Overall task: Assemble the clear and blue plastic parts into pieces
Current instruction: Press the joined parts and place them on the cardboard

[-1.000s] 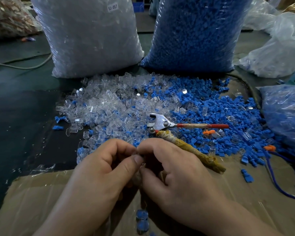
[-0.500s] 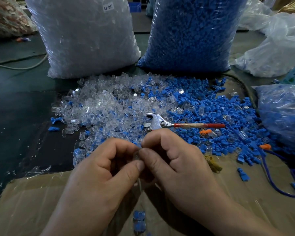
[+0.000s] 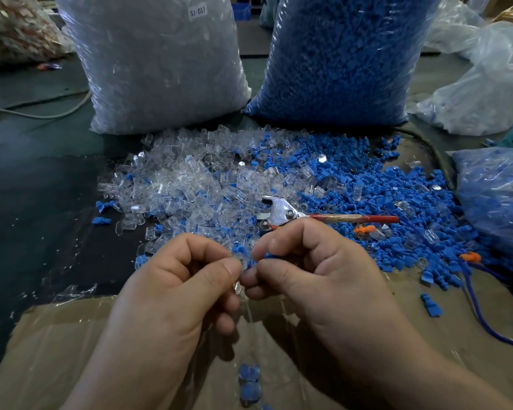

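Note:
My left hand (image 3: 175, 294) and my right hand (image 3: 317, 276) meet fingertip to fingertip low in the middle of the head view. Between them they pinch a small clear plastic part (image 3: 240, 284) with a bit of blue part (image 3: 267, 255) showing by my right fingers; most of it is hidden by the fingers. Beyond the hands lies a loose heap of clear parts (image 3: 190, 184) on the left, mixed into a heap of blue parts (image 3: 367, 184) on the right. Assembled blue-and-clear pieces (image 3: 249, 383) lie on the cardboard (image 3: 42, 350) below my hands.
Metal pliers with a red handle (image 3: 282, 214) lie on the heaps just past my right hand. A big bag of clear parts (image 3: 157, 63) and one of blue parts (image 3: 344, 57) stand behind. Another bag (image 3: 498, 196) sits at right, with a blue cord (image 3: 480, 309) and orange bits nearby.
Both hands have risen slightly and drawn a little apart at the fingertips, so the clear part shows between them. The cloth-wrapped handle seen by my right hand a second ago is now hidden.

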Motion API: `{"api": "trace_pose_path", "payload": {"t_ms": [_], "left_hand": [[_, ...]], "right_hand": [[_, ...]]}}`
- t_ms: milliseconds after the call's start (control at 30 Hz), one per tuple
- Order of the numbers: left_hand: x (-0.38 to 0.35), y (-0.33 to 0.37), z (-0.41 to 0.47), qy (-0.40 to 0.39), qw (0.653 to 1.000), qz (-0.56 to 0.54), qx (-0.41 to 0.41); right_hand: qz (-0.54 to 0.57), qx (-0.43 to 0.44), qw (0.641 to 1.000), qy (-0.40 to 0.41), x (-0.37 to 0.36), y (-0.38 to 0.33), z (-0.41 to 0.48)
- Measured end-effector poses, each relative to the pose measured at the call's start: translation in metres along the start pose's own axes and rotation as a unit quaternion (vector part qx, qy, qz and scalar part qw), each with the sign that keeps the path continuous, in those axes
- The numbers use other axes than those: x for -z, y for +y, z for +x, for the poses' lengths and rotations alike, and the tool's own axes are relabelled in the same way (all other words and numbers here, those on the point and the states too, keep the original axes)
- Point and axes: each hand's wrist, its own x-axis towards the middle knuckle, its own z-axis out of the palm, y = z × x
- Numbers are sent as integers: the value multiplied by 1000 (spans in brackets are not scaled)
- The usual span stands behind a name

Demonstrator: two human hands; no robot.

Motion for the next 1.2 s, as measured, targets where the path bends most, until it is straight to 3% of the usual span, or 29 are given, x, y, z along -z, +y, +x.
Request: {"api": "trace_pose_path", "payload": {"t_ms": [133, 433, 567, 733, 1133, 1200], "left_hand": [[-2, -1, 0, 10, 1000, -28, -11], [-3, -1, 0, 5, 1000, -9, -7], [-5, 2, -3, -5, 1000, 24, 10], [-5, 2, -6, -18, 998, 58, -4], [-10, 7, -7, -37, 999, -9, -6], [-10, 7, -6, -25, 1000, 3, -11]], "right_hand": [[16, 22, 1000, 2, 1, 0, -1], [-106, 67, 992, 9, 6, 0, -5], [-273, 189, 943, 23, 10, -2, -5], [-351, 269, 897, 5, 9, -3, -5], [-456, 282, 844, -27, 12, -3, -5], [-540, 251, 803, -16, 19, -6, -1]]}}
